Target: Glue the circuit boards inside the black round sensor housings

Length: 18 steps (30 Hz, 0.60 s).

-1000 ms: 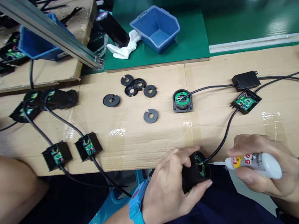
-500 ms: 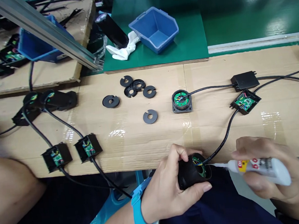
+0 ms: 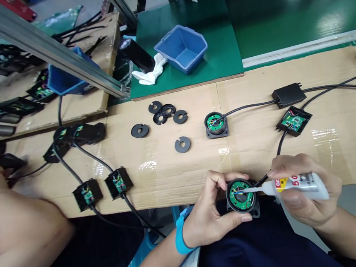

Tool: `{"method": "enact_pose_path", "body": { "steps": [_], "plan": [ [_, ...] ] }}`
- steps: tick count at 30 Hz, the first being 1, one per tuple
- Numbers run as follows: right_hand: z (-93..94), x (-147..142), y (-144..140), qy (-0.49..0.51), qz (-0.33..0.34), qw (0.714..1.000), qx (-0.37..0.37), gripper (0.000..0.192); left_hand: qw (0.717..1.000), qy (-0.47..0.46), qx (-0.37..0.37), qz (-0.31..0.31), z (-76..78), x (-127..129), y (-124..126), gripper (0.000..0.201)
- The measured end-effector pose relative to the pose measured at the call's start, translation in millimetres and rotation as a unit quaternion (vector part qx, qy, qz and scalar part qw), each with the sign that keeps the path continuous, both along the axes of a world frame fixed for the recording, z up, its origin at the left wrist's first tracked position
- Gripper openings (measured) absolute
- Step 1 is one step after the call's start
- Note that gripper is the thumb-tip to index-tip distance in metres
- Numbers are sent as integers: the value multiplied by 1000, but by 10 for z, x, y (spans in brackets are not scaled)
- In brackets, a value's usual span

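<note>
My left hand (image 3: 211,213), with a blue wrist strap (image 3: 183,232), grips a round black housing (image 3: 256,212) by its sides. Its open face is turned up and shows a green circuit board (image 3: 242,202) with thin wires at the centre. In my right hand (image 3: 310,192) is a white glue bottle (image 3: 301,186), lying nearly level. The long thin nozzle (image 3: 254,189) points left over the board, its tip close to the wires; whether it touches cannot be seen. A black cable (image 3: 261,180) runs from the housing, partly behind my right hand, towards an open black box with a circuit board (image 3: 294,121).
Another round housing (image 3: 216,124) is cabled to a closed black box (image 3: 289,95). Several slotted black discs (image 3: 182,144) lie mid-table. Left are open boxes (image 3: 119,182) with cables. A blue bin (image 3: 183,50) and white glove (image 3: 151,70) sit behind. A co-worker's arm (image 3: 23,221) reaches in at left.
My left hand has tilted the housing so its board faces up. The bottle's nozzle has moved left, from the housing's rim to over the board. The whole view has shifted slightly.
</note>
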State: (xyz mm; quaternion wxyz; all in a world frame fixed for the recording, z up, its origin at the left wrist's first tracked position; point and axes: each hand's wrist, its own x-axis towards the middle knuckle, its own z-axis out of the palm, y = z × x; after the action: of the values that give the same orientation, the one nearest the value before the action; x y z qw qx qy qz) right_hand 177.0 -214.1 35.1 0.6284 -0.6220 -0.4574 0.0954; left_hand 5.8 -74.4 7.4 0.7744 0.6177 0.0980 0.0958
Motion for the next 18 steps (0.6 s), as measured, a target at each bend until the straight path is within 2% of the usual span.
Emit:
{"method": "enact_pose_path", "body": {
  "steps": [3,8,12,18],
  "plan": [
    [75,12,78,-27,16,999,36,20,1000,-3,3,-4,16,5,6,52],
    [157,26,138,-39,17,998,43,19,1000,-1,22,-4,51,14,19,49],
    [163,22,129,-45,25,998,41,20,999,11,41,-7,66,14,15,49],
    [142,31,118,-64,18,997,36,21,999,11,28,-10,86,17,16,50]
  ]
}}
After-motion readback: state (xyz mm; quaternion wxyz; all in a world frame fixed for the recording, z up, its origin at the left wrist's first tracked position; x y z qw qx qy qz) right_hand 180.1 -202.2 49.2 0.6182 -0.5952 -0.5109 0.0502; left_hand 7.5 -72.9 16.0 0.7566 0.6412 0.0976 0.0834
